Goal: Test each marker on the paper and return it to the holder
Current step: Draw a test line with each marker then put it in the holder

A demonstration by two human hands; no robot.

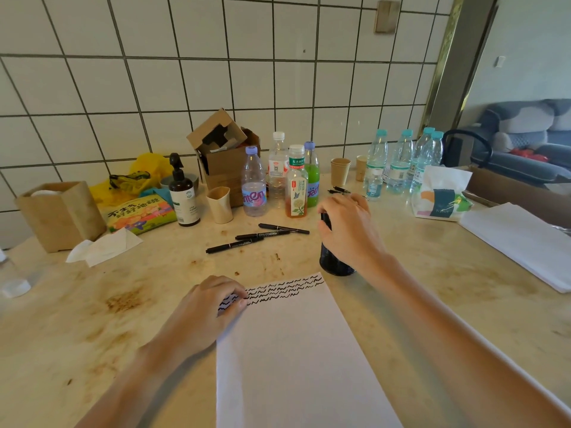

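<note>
My right hand (346,225) grips the holder (333,257) from above. My left hand (213,304), fingers curled, presses the paper (293,350) (three markers (256,236) lie beyond).

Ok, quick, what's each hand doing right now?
Left hand: fingers curled, pressing on the paper, holding nothing.
Right hand: gripping the top of the black holder.
</note>
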